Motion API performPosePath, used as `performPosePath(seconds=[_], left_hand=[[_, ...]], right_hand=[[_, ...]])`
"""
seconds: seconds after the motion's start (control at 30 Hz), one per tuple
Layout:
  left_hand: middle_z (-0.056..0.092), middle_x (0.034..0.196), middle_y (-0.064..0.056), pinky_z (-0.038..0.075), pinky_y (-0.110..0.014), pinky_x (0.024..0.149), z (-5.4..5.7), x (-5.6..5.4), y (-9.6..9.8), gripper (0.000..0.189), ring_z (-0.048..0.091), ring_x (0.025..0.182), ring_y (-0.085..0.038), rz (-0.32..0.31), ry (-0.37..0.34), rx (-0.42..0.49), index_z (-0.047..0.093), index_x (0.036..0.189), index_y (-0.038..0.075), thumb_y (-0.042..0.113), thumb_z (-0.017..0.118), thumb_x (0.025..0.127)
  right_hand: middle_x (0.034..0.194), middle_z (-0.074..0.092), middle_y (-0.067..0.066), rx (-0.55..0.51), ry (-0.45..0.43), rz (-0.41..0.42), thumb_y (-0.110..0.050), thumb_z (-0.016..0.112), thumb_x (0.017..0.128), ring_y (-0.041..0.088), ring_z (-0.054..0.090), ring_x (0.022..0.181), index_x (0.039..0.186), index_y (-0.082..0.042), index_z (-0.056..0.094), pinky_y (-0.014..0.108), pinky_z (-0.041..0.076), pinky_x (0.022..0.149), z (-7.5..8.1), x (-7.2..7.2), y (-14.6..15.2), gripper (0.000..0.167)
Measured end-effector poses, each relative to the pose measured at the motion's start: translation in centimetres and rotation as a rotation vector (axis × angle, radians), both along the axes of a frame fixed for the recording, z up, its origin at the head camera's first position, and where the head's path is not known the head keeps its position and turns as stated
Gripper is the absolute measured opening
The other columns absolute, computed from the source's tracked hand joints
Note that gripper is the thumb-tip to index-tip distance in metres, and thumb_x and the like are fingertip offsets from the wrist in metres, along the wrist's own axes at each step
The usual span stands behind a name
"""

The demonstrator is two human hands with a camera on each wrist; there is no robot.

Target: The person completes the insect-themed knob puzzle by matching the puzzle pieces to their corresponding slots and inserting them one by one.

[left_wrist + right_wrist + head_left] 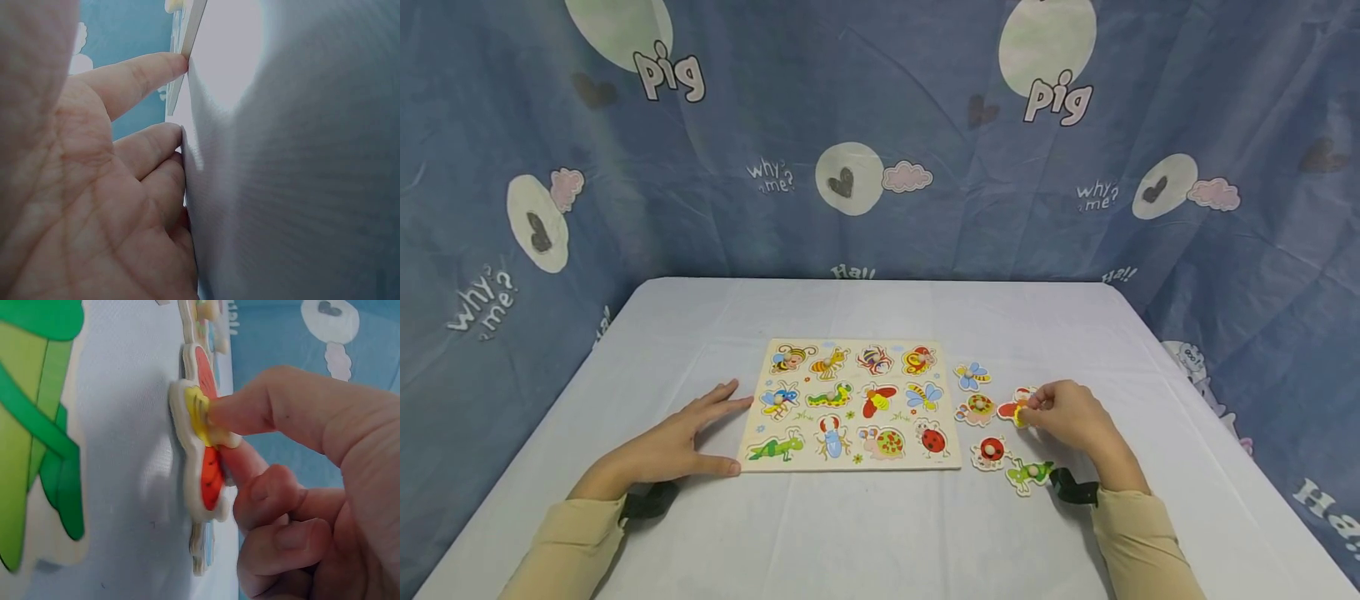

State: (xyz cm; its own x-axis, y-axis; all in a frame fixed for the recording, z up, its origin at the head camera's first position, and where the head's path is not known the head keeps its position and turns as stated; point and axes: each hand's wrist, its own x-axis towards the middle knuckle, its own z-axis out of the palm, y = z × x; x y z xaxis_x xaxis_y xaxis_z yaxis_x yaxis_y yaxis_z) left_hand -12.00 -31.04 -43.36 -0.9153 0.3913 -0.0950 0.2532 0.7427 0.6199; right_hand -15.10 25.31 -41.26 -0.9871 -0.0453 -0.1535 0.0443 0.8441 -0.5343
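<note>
A light wooden puzzle board [953, 457] with colourful insect pictures lies flat on the table. My left hand [673, 443] has its fingers spread at the board's left side; in the left wrist view a fingertip [178, 62] touches the edge. To the right of the board, my right hand [1071, 417] pinches a red and yellow winged-insect puzzle piece [212, 478] at its middle, between thumb and finger. Whether this piece is clear of the tabletop I cannot tell. Beside it lie a snail piece [976, 410] and a blue-winged, yellow-striped insect piece [973, 377].
Nearer the front, a ladybird piece [991, 452] and a green grasshopper piece [1027, 475] lie on the white tabletop [850, 542], close to my right wrist. A blue printed curtain [880, 108] hangs behind the table and along its sides.
</note>
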Motion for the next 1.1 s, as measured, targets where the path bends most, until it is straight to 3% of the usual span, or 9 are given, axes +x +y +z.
performPosePath(seconds=[0.7, 1.1], left_hand=[[0.018, 0.177, -0.03, 0.021, -0.088, 0.116, 0.2, 0.1, 0.0, 0.101, 0.016, 0.159, -0.063, -0.011, 0.005, 0.003, 0.049, 0.162, 0.015, 0.05, 0.094, 0.078], [0.018, 0.177, -0.03, 0.021, -0.087, 0.117, 0.4, 0.4, -0.1, 0.101, 0.016, 0.16, -0.062, -0.017, 0.013, 0.016, 0.05, 0.161, 0.014, 0.049, 0.095, 0.078]], right_hand=[[0.077, 0.061, 0.002, -0.044, 0.05, -0.044, -0.023, 0.077, 0.09, 0.017, 0.053, 0.07, 0.095, -0.005, 0.071, 0.029, 0.039, 0.061, -0.6, -0.7, -0.1, 0.02], [0.075, 0.058, 0.0, -0.114, 0.09, 0.067, -0.022, 0.077, 0.089, 0.016, 0.049, 0.07, 0.099, -0.003, 0.074, 0.026, 0.038, 0.059, 0.4, -1.3, -0.7, 0.022]])
